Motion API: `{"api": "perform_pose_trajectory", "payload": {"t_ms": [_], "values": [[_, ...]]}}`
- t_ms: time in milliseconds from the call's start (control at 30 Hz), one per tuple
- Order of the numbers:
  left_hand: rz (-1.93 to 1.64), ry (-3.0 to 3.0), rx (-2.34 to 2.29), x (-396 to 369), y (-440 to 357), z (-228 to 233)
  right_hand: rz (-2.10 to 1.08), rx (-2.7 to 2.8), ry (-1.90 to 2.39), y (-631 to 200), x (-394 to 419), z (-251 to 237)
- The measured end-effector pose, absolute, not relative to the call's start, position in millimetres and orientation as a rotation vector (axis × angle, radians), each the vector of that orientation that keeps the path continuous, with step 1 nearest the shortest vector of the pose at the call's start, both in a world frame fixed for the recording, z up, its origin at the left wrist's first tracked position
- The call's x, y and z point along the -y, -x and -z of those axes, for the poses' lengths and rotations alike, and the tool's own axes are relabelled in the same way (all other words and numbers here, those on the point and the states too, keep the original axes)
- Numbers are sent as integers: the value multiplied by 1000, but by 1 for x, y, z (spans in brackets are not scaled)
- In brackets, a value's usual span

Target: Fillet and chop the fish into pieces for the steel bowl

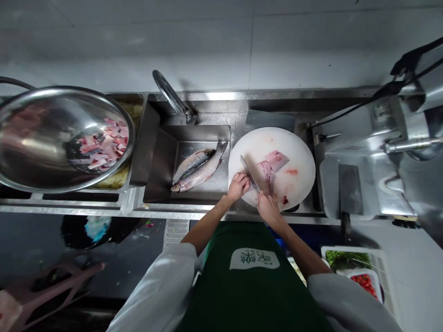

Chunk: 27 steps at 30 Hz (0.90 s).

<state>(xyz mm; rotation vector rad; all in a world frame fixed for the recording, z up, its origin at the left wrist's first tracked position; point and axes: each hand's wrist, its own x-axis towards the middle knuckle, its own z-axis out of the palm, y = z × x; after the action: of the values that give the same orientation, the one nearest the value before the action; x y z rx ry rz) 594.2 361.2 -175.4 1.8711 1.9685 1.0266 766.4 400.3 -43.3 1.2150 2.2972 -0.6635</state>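
A round white cutting board (pixel 238 150) lies beside the sink. My right hand (pixel 269 210) is closed round the handle of a knife (pixel 249 173), whose blade slants up and left over the board. Left of the blade, my left hand (pixel 238 185) rests at the board's near-left edge with its fingers curled in; whatever they may hold is hidden. Pale pink fish pieces (pixel 277 160) lie right of the blade, the lower ones reaching down toward my right hand. Red smears and a dark red scrap mark the board's right and near side.
Two whole fish (pixel 200 171) lie in the sink (pixel 221 191) under a curved faucet (pixel 169 94). A large steel bowl (pixel 41 157) with cut fish stands left. At right, a cleaver (pixel 350 189) lies on a metal machine (pixel 375 161), above a white basket (pixel 384 267) with greens and red peppers.
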Motion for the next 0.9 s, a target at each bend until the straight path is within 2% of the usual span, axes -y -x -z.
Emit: {"api": "perform_pose_trajectory", "payload": {"t_ms": [167, 433, 633, 900], "values": [[-1028, -1859, -1959, -366, -596, 196, 692, -2180, -1213, -778, -388, 46], [-1130, -1793, -1925, -361, -594, 193, 713, -2300, -1284, -706, -447, 55], [-1472, -1435, -2326, -329, -581, 181, 559, -2352, -1494, -727, -428, 26], [-1148, -1709, -1978, -341, -598, 195, 607, -2277, -1320, -711, -402, 54]]}}
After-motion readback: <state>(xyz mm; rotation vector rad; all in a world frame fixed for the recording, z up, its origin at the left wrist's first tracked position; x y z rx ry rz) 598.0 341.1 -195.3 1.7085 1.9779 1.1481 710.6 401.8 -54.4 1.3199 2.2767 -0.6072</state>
